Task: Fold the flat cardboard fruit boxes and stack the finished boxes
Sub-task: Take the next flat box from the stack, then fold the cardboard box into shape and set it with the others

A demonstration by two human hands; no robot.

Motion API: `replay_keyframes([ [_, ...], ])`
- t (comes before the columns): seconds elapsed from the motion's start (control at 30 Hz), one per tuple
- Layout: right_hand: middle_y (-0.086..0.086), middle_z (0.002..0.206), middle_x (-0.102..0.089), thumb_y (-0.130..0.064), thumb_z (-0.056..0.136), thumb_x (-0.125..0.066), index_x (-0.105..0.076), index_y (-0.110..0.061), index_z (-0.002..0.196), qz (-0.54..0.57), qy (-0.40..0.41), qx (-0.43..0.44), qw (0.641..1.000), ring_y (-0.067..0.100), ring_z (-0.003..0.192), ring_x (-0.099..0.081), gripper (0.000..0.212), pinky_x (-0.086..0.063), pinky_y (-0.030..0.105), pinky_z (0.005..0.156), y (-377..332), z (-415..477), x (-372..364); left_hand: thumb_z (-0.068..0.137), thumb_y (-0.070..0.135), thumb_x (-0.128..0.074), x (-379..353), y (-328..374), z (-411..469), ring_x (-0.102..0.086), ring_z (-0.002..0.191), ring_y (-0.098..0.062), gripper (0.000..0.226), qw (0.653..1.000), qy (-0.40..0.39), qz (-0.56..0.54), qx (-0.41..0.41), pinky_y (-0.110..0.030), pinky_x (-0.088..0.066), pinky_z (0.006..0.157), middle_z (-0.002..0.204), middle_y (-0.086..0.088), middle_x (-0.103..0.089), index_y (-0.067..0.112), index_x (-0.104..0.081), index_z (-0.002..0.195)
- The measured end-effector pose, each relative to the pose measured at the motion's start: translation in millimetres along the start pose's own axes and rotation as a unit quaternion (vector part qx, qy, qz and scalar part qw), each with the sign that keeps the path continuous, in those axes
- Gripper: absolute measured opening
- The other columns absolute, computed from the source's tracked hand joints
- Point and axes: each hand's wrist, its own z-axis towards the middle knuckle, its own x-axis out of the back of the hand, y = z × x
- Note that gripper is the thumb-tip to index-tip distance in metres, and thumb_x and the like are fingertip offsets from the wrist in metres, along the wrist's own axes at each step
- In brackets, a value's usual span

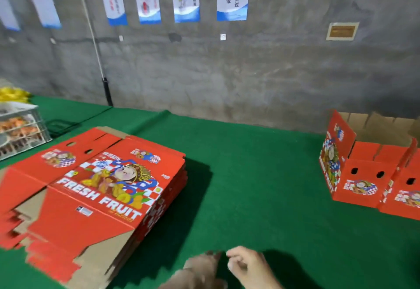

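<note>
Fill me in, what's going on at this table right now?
A person seems to be between boxes. The left hand and right hand hover low over the green table, touching no cardboard; the left one is blurred. The stack of flat boxes lies to the left, none lifted off. The folded boxes stand at the far right by the wall.

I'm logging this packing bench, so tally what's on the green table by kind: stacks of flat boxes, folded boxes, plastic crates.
Stacks of flat boxes: 1
Folded boxes: 2, the right one cut off by the frame edge
Plastic crates: 1
Total: 4
</note>
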Motion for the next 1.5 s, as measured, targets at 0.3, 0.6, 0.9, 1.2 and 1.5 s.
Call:
replay_keyframes([
  [0.3,-0.009,0.076,-0.068,-0.031,0.086,-0.055,-0.061,-0.028,0.097,-0.031,-0.116,-0.045,0.992,-0.009,0.077,-0.063,0.013,-0.043,0.009,0.084,-24,-38,-60,0.092,0.042,-0.053,164,-179,-68,-0.041,0.132,-0.025,0.054,0.935,0.347,0.044,0.051,-0.043,-0.032,0.111,0.147,-0.009,-0.04,0.017,-0.044,0.138],
  [0.6,-0.016,0.135,-0.044,-0.028,0.088,-0.059,-0.025,-0.047,0.142,-0.104,-0.033,0.008,0.994,-0.009,0.093,-0.055,0.066,-0.035,0.003,0.085,-90,-29,-118,0.078,0.083,-0.019,135,-224,-85,-0.003,0.147,-0.024,0.092,0.949,0.25,0.172,0.081,-0.053,-0.002,0.114,0.16,0.001,-0.008,0.027,-0.015,0.152],
  [0.9,-0.015,0.149,0.033,0.009,0.088,-0.044,0.007,-0.048,0.148,-0.274,0.072,0.055,0.957,0.02,0.142,0.027,0.098,0.001,0.043,0.118,-100,-5,-128,0.087,0.071,-0.033,111,-180,-107,-0.017,0.144,-0.025,0.074,0.963,0.201,0.18,0.0,-0.055,-0.017,0.114,0.157,0.0,-0.02,0.029,-0.028,0.147],
  [1.2,-0.018,0.13,-0.045,0.011,0.091,-0.047,-0.058,-0.026,0.119,-0.068,0.224,0.181,0.955,-0.026,0.124,-0.026,0.048,0.008,0.016,0.115,-125,-31,-29,0.095,0.012,-0.055,192,-159,-154,-0.065,0.089,-0.018,0.018,0.796,0.547,-0.231,-0.114,-0.024,-0.04,0.072,0.094,-0.004,-0.072,0.007,-0.072,0.099],
  [1.5,-0.018,0.069,-0.07,-0.003,0.082,-0.067,-0.064,-0.021,0.075,0.208,0.411,0.148,0.875,-0.001,0.066,-0.063,0.019,-0.046,0.007,0.065,-115,-86,91,0.093,0.023,-0.051,205,-83,-147,-0.022,0.143,-0.019,0.053,0.747,0.582,-0.154,-0.282,-0.043,-0.026,0.113,0.151,-0.011,-0.031,0.001,-0.04,0.14],
])
